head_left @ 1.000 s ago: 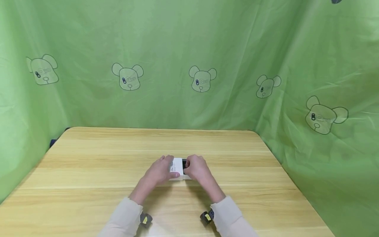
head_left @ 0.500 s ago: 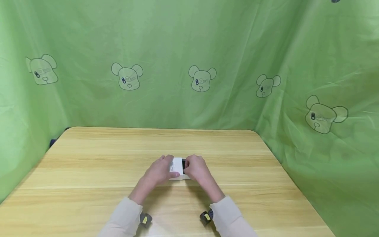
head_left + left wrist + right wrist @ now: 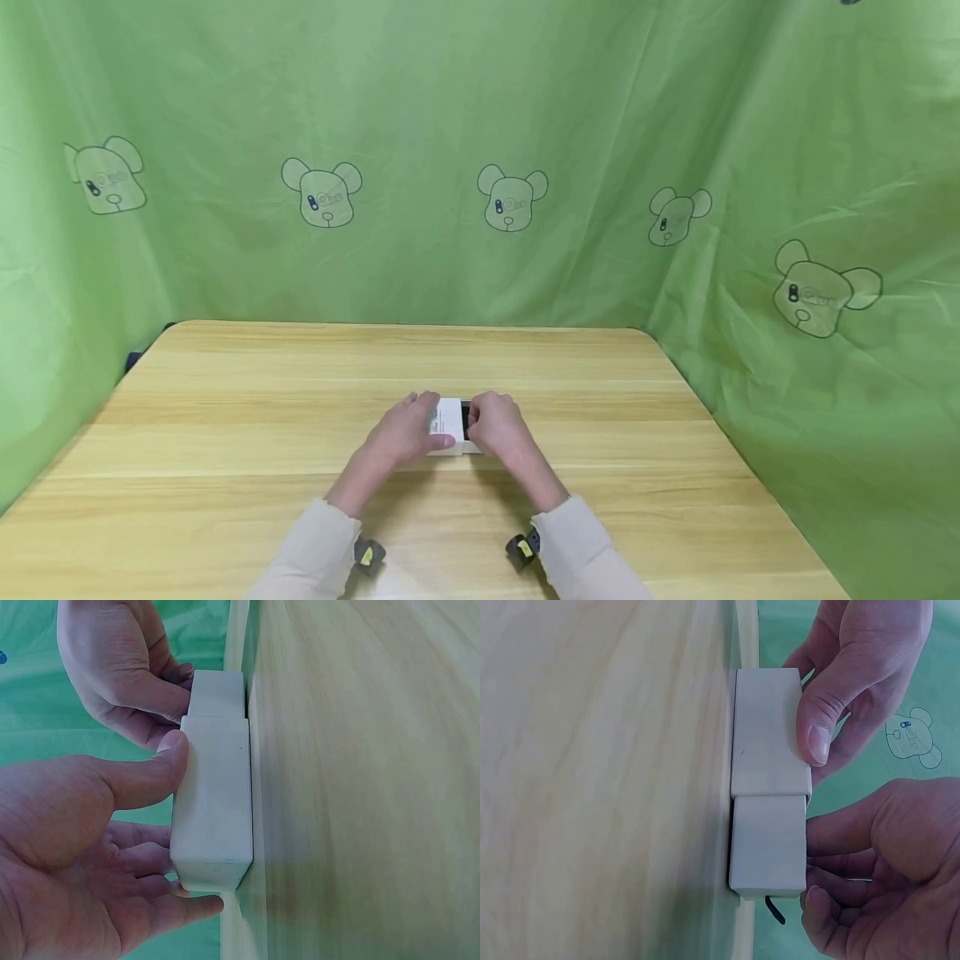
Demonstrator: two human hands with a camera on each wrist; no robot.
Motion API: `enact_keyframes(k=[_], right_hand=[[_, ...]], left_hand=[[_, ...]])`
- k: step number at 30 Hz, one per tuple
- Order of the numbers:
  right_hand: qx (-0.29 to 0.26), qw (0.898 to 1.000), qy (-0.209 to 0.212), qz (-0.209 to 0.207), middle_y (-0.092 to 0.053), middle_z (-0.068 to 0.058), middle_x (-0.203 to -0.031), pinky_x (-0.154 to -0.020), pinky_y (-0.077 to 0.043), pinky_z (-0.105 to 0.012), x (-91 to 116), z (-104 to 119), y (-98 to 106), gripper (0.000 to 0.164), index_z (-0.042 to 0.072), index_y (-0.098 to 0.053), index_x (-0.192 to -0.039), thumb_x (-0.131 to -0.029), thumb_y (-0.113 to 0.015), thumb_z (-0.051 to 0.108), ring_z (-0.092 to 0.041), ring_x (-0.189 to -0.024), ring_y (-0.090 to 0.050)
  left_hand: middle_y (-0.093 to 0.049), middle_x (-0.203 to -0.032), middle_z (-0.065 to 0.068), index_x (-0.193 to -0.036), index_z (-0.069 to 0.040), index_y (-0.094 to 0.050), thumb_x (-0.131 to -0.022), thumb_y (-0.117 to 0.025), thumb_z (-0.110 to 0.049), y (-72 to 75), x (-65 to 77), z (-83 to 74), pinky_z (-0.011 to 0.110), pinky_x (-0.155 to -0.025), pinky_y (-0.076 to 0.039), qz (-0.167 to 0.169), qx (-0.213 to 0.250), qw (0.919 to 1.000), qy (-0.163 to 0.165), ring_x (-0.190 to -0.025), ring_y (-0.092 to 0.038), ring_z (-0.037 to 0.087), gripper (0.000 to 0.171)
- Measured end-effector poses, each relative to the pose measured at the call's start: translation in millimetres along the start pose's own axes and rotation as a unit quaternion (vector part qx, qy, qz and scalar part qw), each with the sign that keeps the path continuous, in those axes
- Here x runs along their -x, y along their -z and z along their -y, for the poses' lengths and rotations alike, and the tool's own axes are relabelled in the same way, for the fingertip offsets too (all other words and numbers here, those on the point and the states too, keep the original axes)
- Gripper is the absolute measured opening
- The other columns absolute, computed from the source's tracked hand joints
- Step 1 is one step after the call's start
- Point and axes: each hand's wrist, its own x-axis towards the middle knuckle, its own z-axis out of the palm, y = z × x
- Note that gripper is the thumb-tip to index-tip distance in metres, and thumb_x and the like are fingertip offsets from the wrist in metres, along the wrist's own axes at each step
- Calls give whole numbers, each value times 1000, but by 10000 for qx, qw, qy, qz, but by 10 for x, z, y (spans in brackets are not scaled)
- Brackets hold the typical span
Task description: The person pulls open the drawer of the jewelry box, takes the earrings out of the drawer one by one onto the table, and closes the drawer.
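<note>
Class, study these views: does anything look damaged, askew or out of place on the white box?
One thing: in the right wrist view, a dark strip pokes out past the end of the inner tray. It looks odd against the tray's plain pale sides; its purpose isn't clear. No obvious damage shows.

A sleeved box (image 3: 449, 427) lies on the tabletop (image 3: 420, 358) near its middle, the sleeve (image 3: 217, 787) at left and the inner tray (image 3: 769, 844) jutting out rightward. The left hand (image 3: 405, 429) is over the sleeve, the right hand (image 3: 497, 425) at the tray. Behind the tabletop hangs a curtain (image 3: 420, 275).
</note>
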Motion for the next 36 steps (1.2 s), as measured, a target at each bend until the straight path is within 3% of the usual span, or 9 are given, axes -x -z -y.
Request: enact_keyframes(k=[21,36], right_hand=[[55,9995,-194,247,-56,-5,-64,-45,-38,-21,15,15,-4,19,7,-57,-71,-73,-56,-12,-15,-55,-49],[194,9994,-185,221,-47,-3,-63,-47,-37,-24,-9,1,-25,20,9,-50,-69,-81,-55,-6,-16,-56,-46]], left_hand=[[-55,-148,21,-150,-4,-45,-89,-78,-36,11,-26,-10,57,-117,-39,32,-63,10000,-16,-145,-41,42,76],[-55,-147,20,-149,-4,-45,-88,-79,-36,3,-26,-6,57,-117,-39,33,-97,9999,-5,-145,-41,41,77]])
